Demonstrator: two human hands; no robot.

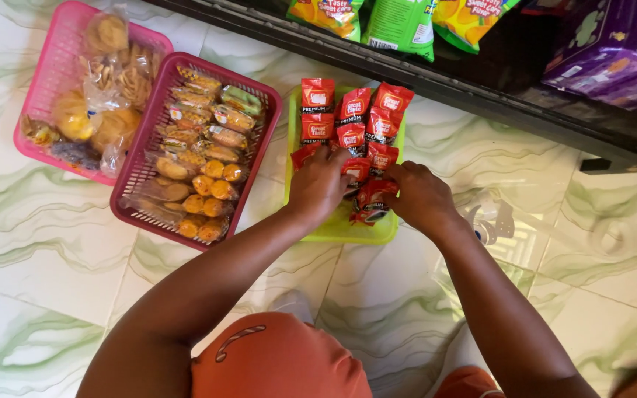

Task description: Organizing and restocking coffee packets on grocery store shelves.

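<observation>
We look down on a tiled floor with pale green veining, where three baskets sit side by side in front of a dark shelf.

Our left hand rests on the near left part of the yellow-green tray, fingers curled down onto the red snack packets that lie there in rows. Our right hand sits just beside it on the near right part of the same tray, knuckles up, fingers bent over a red packet with a dark end that lies between the two hands. Both hands touch packets; the fingertips are tucked under, so we cannot tell whether either one actually grips a packet or only presses on it.

The rest of the red packets fill the far half of the tray in three rough columns, overlapping one another.

To the left, touching the tray, stands a dark pink basket holding wrapped biscuits and small orange-brown cakes. Further left, partly under it, is a lighter pink basket with clear bags of pastries.

Crumpled clear plastic wrap lies on the floor just right of our right hand. On the shelf lie green and yellow snack bags and a purple box.
</observation>
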